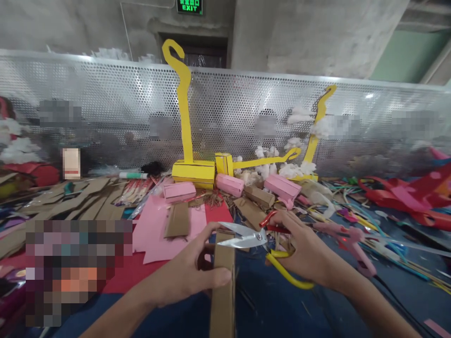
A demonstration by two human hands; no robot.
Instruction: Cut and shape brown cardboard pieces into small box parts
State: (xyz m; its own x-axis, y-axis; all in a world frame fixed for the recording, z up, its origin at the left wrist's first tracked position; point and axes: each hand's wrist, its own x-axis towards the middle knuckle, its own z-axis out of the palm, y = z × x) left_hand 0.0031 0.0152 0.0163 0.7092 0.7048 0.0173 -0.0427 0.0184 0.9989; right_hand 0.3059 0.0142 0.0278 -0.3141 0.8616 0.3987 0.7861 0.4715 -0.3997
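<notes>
My left hand (197,267) grips a long brown cardboard strip (222,300) between thumb and fingers near its far end. In my right hand (299,244) is a pair of scissors (243,234) with red and yellow handles. Their blades stand apart and point left, at the far end of the strip. Whether the blades touch the cardboard I cannot tell. Beyond my hands lie a brown cardboard piece (178,219) on pink sheets (151,234) and several pink box-like pieces (179,191).
A pink glue gun (352,241) with a lit red light lies right of my right hand. Yellow hooked shapes on bases (193,171) stand before a perforated metal screen (229,108). Cardboard strips (88,192) cover the left; a red paper shape (412,192) is at right.
</notes>
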